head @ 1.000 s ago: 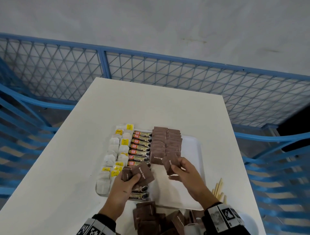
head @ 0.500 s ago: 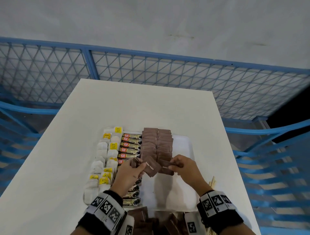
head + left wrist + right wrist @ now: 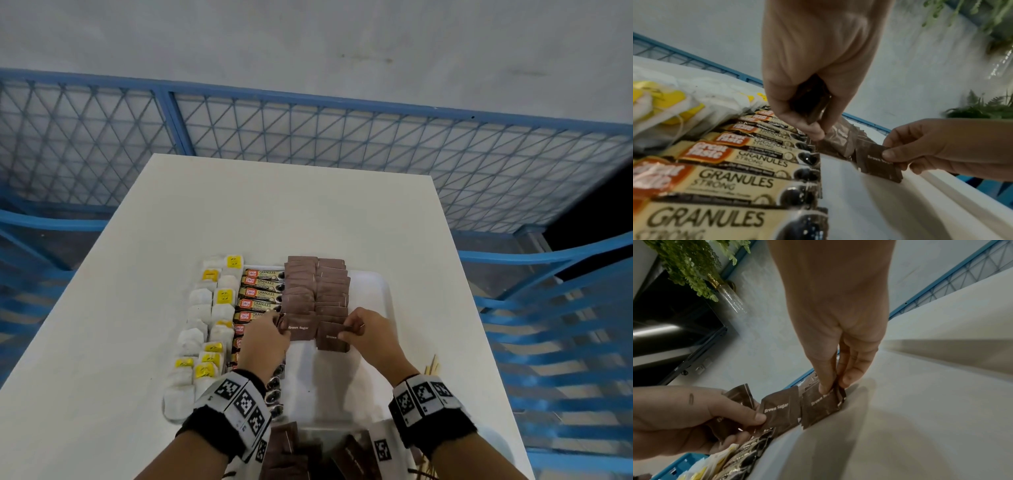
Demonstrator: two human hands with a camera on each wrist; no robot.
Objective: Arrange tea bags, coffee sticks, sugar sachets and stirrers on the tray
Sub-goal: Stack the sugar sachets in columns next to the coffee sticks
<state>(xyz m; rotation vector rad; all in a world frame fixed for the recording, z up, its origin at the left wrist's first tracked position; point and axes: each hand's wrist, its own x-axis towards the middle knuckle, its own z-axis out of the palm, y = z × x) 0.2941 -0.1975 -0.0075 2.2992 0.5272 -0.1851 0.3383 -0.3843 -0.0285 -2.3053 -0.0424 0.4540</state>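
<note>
White tabletop [image 3: 260, 212] is carrying a white tray [image 3: 373, 287] near the front edge. Loose brown sugar sachets [image 3: 287, 452] are lying just in front of the tray, and some wooden stirrers [image 3: 432, 367] are sitting right beside it.

Soft, even overhead light leaves the head view moderately bright, with faint shadows under the forearms on the white tray [image 3: 371, 291] and the blue fence [image 3: 308, 137] bowed by wide-angle distortion toward the edges. In the left wrist view the nearest coffee sticks [image 3: 719, 183] are blurred, small glints sit on their dark ends, and the far right side is smeared. The right wrist view is dimmer, with a broad soft shadow on the tray floor and a bright streak of glare at its left edge.
</note>
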